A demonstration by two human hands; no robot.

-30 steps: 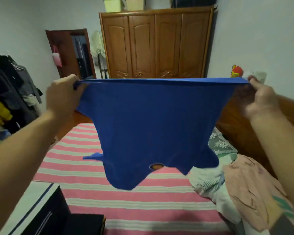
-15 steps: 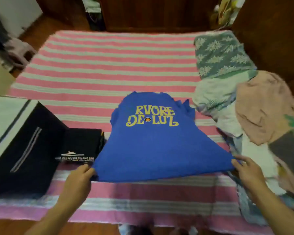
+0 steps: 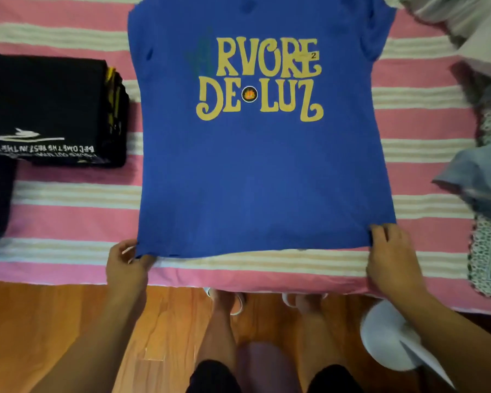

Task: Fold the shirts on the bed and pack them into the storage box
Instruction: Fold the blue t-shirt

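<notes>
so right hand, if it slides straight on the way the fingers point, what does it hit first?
The right hand points up the bed at the blue shirt, whose hem corner it pinches. Going straight on it would likely ride over that shirt's right edge, with nothing else close ahead.

Blue shirt spread flat, print up, on the striped bed, left hand pinching its near left corner, right hand on the near right corner, folded black shirts just beside its left edge, heaped clothes at right

Blue shirt spread flat, print up, beside folded black shirts
</notes>
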